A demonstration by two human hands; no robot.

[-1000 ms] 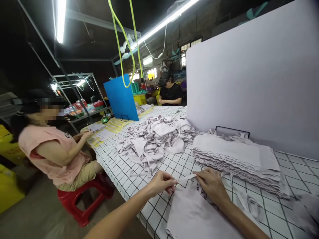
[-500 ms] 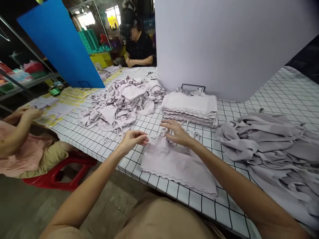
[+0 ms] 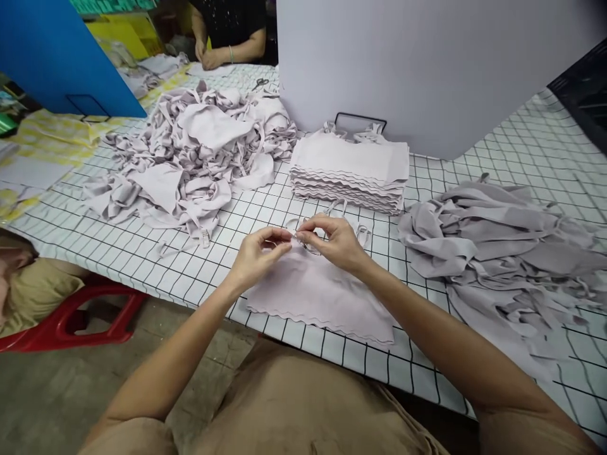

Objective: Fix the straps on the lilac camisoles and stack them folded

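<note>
A pale lilac strappy top (image 3: 317, 294) with a wavy hem lies in front of me on the table. My left hand (image 3: 256, 256) and my right hand (image 3: 334, 243) meet above its upper edge, fingertips almost touching. Each hand pinches part of a thin strap of the top; the small piece right between the fingertips is too fine to make out. Other straps (image 3: 364, 235) of the top lie loose just beyond my right hand.
Beyond my hands sits a neat stack of lilac tops (image 3: 348, 167). A tangled lilac heap (image 3: 208, 136) lies left, a greyer fabric pile (image 3: 502, 246) right. Scissors (image 3: 260, 83), a blue panel (image 3: 61, 57), a pale panel (image 3: 403, 69) and a red stool (image 3: 95, 316) surround the place. A co-worker's hands (image 3: 211, 58) show opposite.
The view has tilted down. The strap was stretched between both hands; then my right hand opened with fingers spread, and now it pinches beside the left.
</note>
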